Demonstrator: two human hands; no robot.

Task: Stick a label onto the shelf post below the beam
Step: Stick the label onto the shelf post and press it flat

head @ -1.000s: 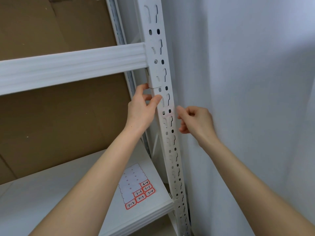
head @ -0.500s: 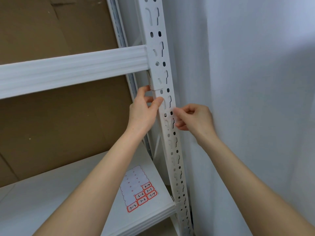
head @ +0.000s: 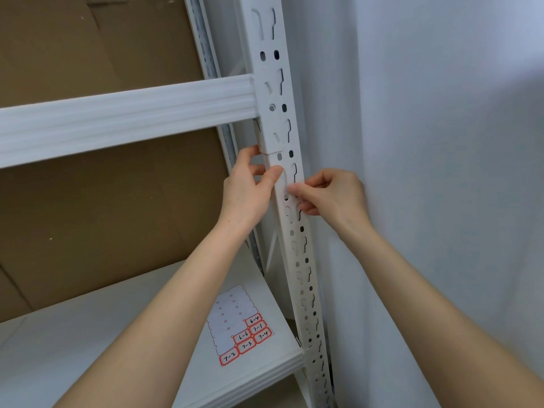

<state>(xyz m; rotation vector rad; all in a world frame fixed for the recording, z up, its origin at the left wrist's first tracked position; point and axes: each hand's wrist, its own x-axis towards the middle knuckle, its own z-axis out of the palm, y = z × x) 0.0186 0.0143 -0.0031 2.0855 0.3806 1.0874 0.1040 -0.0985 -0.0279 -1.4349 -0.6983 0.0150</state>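
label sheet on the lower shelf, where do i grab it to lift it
Probably its near corner, by the 7-2 label. The label sheet lies flat on the lower shelf, so come from the front, slide that corner over the shelf's front edge and pinch it there; the post crowds its right side.

**Label against the post, just under the beam**

The white shelf post [head: 265,119] stands upright, punched with slots and holes. The ribbed white beam [head: 126,119] joins it from the left. The label [head: 285,184], pale and blurred, lies on the post's front face just below the beam, between the thumb of my left hand [head: 245,189] and the pinching fingertips of my right hand [head: 335,195].
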